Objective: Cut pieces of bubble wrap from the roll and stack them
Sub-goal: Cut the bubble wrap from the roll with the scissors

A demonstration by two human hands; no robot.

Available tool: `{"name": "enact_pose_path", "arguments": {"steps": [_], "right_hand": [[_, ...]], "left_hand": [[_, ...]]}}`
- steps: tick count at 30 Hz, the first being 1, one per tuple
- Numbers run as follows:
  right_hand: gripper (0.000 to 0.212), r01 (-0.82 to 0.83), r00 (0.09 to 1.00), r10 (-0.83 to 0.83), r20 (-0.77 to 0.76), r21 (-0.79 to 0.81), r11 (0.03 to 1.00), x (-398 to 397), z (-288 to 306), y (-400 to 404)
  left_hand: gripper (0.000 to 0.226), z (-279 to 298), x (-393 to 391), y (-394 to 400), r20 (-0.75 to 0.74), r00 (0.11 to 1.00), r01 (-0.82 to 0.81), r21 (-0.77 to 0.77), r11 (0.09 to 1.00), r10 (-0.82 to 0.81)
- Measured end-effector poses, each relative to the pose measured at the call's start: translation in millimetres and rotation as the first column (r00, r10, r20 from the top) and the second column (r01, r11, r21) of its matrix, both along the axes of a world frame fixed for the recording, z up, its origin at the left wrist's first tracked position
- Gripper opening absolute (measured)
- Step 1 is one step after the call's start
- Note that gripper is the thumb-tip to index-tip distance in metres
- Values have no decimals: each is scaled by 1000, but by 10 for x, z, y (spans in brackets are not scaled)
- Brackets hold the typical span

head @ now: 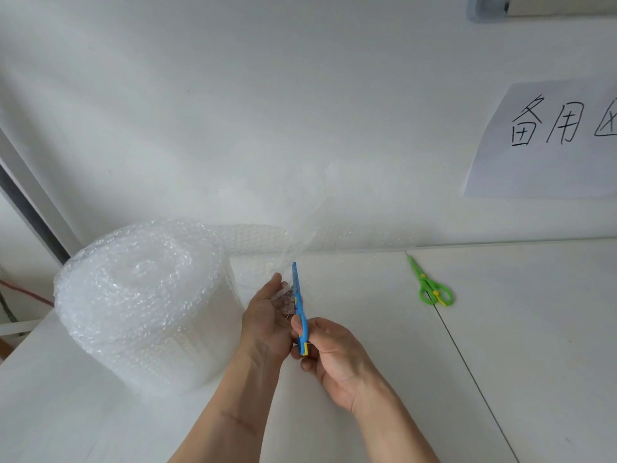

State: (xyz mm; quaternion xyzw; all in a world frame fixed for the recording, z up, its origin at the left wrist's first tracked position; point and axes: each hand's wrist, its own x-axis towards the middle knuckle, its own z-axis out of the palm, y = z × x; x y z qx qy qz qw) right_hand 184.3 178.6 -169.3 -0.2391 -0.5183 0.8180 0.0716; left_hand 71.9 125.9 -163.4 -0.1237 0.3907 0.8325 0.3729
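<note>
Nearest, the right hand grips the handles of the blue scissors, blades pointing up and away. Just to its left, the left hand pinches the near edge of the bubble wrap sheet, thumb on one side and fingers behind; the blades sit right against those fingers.

That closeness looks like the main risk: a snip taken without sliding the left hand back could catch a fingertip. The film is thin and slack, so it may fold between the blades instead of shearing, and a tug to free it would leave a ragged edge.

Beyond the hands the sheet rises loosely toward the wall, with little tension; a cut started here could wander off square.

Left of the left hand, the bubble wrap roll stands on end on the white counter. It is light, and pulling the sheet sideways could tip or drag it.

Well right of the right hand lie green scissors. No stacked pieces can be made out.
</note>
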Motion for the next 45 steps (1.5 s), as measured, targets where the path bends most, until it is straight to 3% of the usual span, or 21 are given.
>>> {"name": "enact_pose_path", "arguments": {"steps": [8,15,20,28,34,38,41,45], "right_hand": [[33,35,999,-34,12,-43,998,-11,19,4],[27,20,999,-19,40,-14,1000,-2,10,21],[38,-7,1000,8,20,-50,999,0,61,13],[41,38,999,-36,38,-42,998,-14,51,4],[40,41,998,-39,45,-45,998,7,52,23],[37,36,998,-34,44,-48,998,2,37,25],[33,31,999,-29,38,-51,998,12,35,30],[38,3,1000,-2,16,-56,998,13,56,24]], "left_hand": [[21,-14,21,-13,-45,999,3,52,999,-1],[22,61,33,75,-89,986,-142,21,990,143],[31,51,-23,75,-86,982,-164,25,986,165],[70,-43,-119,74,-106,994,-39,-12,999,37],[65,-92,-145,47,-145,985,105,90,990,-91],[82,-81,-138,34,-156,987,40,75,996,-28],[72,-21,-104,35,-159,983,-82,39,996,87],[28,33,-47,85,-177,962,-208,30,978,210]]}}
